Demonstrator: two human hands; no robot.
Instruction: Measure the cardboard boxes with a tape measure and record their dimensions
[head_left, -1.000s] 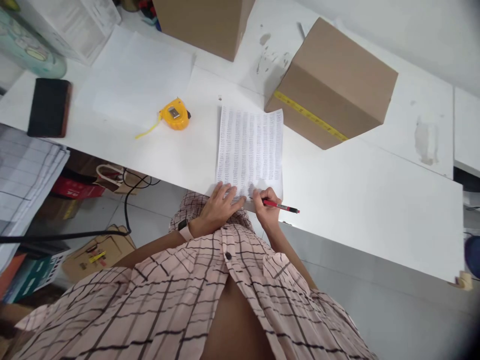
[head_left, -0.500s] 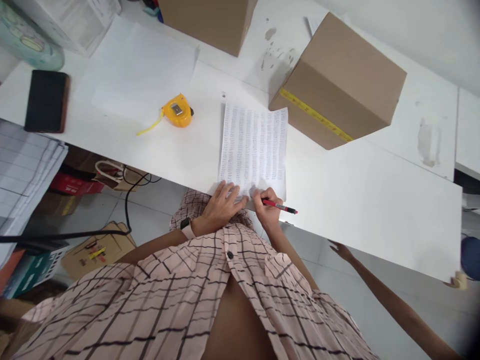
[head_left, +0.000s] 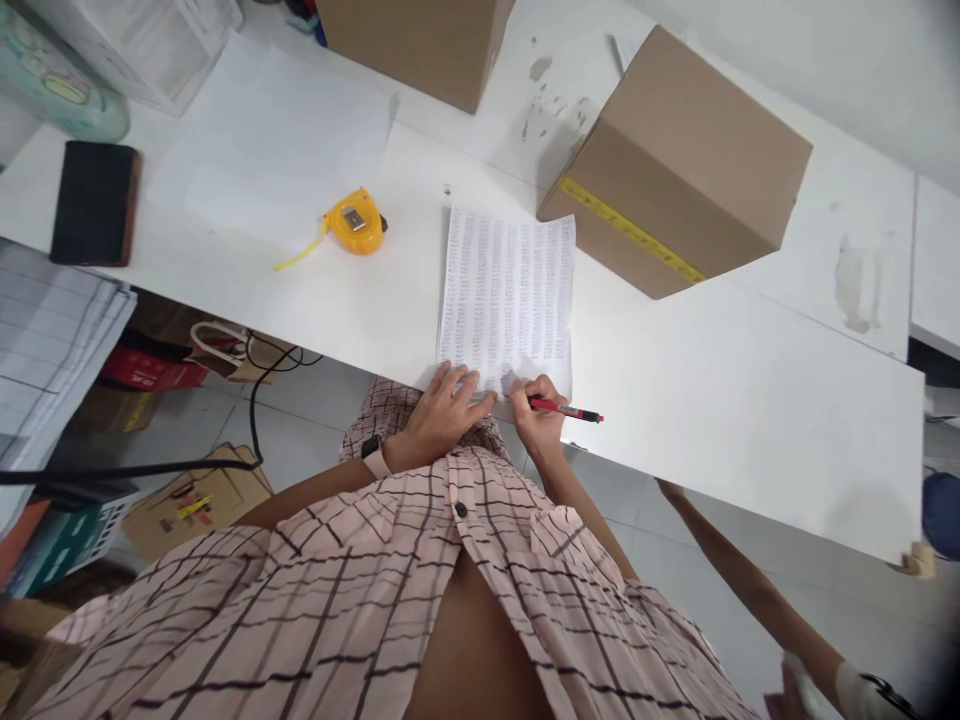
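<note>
A sheet of paper (head_left: pixel 506 290) covered in columns of small writing lies at the table's front edge. My left hand (head_left: pixel 448 405) rests flat on its lower left corner, fingers spread. With my right hand (head_left: pixel 538 415) I grip a red pen (head_left: pixel 566 408), its back end pointing right. The pen's tip is at the lower part of the sheet, mostly hidden by my fingers. Left of the sheet sits a yellow tape measure (head_left: pixel 356 221) with a short length of tape pulled out.
Cardboard boxes (head_left: pixel 675 170) stand at the back of the white table (head_left: pixel 735 390). A phone (head_left: pixel 95 203) and blank sheets (head_left: pixel 277 140) lie at the left. Another person's arm (head_left: pixel 750 585) reaches below the table at the right. A black cable (head_left: pixel 150 470) hangs at the lower left.
My right hand and the pen have shifted slightly to the right along the sheet. The other person's arm has moved, its hand now partly behind the table edge and more of that person showing.
</note>
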